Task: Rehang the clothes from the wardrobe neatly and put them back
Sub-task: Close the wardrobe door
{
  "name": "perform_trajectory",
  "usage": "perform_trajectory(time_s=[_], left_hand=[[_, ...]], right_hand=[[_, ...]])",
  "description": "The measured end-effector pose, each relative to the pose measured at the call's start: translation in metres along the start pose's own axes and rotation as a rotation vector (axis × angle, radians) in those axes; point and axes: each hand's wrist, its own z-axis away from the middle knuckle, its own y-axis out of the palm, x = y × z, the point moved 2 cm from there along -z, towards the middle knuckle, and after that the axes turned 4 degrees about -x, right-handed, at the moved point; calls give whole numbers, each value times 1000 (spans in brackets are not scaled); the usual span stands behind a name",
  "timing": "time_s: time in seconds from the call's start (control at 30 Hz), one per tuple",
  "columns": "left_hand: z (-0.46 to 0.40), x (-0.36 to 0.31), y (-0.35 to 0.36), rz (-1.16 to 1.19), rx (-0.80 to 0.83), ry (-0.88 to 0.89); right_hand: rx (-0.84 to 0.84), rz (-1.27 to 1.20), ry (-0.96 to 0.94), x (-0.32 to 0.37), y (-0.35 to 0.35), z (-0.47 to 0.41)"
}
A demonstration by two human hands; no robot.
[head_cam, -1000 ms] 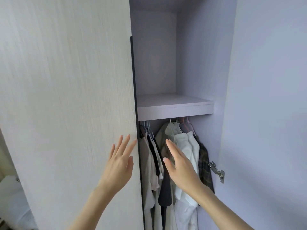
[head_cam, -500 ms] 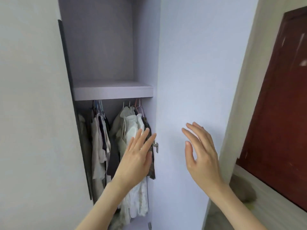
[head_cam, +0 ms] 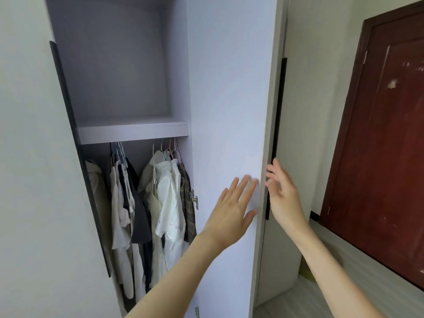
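Left hand (head_cam: 231, 212) lies flat on the open wardrobe door (head_cam: 227, 111), right hand (head_cam: 283, 193) loosely spread at its outer edge, gripping nothing; a swinging door could pinch fingers.

White blouse (head_cam: 171, 198) beside a plaid shirt (head_cam: 188, 200) (brownish); dark red door (head_cam: 387, 143).

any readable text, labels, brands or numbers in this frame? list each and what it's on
None readable.
Wardrobe door and shelf: plain, no text or labels.
Hanging clothes: no legible tags or prints; the plaid shirt shows only its pattern.
Brown door: pale marks and scuffs, nothing that reads as letters or numbers.
Left hand and right hand: nothing written.
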Motion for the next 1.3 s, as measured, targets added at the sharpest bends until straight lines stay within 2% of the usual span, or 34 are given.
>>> perform_trajectory(time_s=[0.1,0.3,0.4,0.53,0.67,0.8,0.9,1.07,1.3], left_hand=[[6,2,2,24,-4,3],[33,21,-19,138,-131,-63],[46,40,-43,165,-217,-123],[74,71,-78,24,-311,-143],[111,119,-105,-155,-362,-320],[133,175,-138,-339,-394,-490],[139,225,-164,-454,-386,-543],[136,290,-185,-573,-322,-547],[121,367,-194,-583,-324,-481]], right_hand=[[40,-170,66,4,0,-3],[144,-288,-1,18,28,15],[248,-344,-87,30,57,23],[405,-295,-209,44,108,34],[522,-132,-308,51,169,37],[419,65,-466,56,238,19],[365,205,-590,59,294,-8],[243,504,-792,32,357,-38],[76,550,-893,-1,429,-65]])
